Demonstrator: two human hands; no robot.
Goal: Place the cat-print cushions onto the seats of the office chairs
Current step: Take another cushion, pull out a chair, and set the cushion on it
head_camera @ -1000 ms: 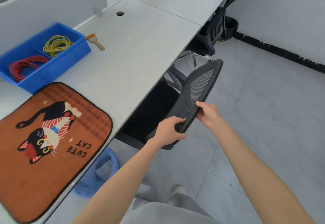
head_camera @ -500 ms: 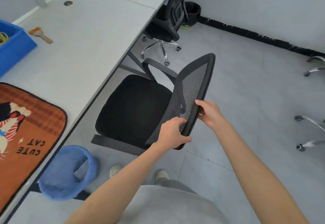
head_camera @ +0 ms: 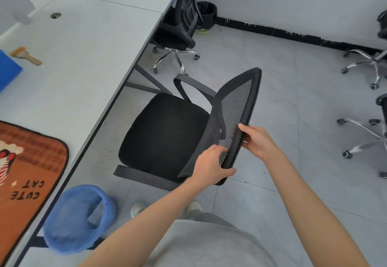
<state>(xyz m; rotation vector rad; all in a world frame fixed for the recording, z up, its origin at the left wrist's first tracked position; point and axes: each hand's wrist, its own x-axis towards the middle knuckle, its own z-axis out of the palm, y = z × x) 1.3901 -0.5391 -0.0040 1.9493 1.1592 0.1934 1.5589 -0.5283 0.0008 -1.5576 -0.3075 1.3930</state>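
A black office chair stands beside the desk, its bare seat (head_camera: 165,132) out from under the desk edge. My left hand (head_camera: 211,167) and my right hand (head_camera: 258,141) both grip the top rim of its mesh backrest (head_camera: 238,109). An orange cat-print cushion (head_camera: 27,174) with "CUTE CAT" on it lies flat on the grey desk (head_camera: 83,46) at the left, partly cut off by the frame edge. A second black office chair (head_camera: 178,34) is tucked at the desk farther back.
A blue mesh waste bin (head_camera: 77,218) stands on the floor by the desk near my feet. A black bin (head_camera: 206,15) sits by the wall. Chrome chair bases (head_camera: 368,63) stand at the right. A small brush (head_camera: 26,56) and a blue tray corner (head_camera: 8,69) are on the desk.
The chair has been drawn out from under the desk, so its whole seat now shows. Both hands have kept their grip on the backrest.
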